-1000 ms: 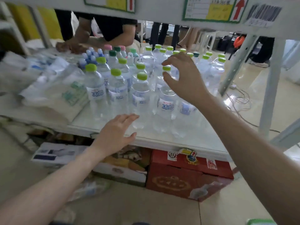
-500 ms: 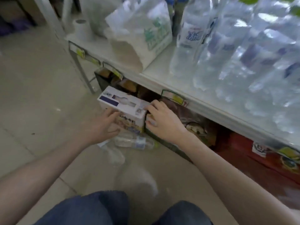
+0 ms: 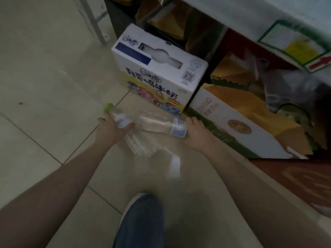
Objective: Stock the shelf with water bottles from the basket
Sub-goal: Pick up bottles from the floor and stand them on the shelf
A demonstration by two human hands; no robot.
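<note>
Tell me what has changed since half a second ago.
Both hands dropped from the white carton to the floor: the left hand now grips a green-capped bottle, the right hand a second bottle. The carton stays under the shelf.

Cartons on the floor under the shelving, in your view

You are looking down at a pale tiled floor [image 3: 44,86]. A white carton [image 3: 157,68] with a blue panel and cartoon print stands on it at the upper middle, just beside a grey metal post [image 3: 95,24]. To its right lies a longer white and yellow box [image 3: 241,122], touching a crumpled plastic bag [image 3: 290,88]. A dark red box [image 3: 295,176] sits at the right edge. A green-bordered label [image 3: 295,43] is in the top right corner.
</note>
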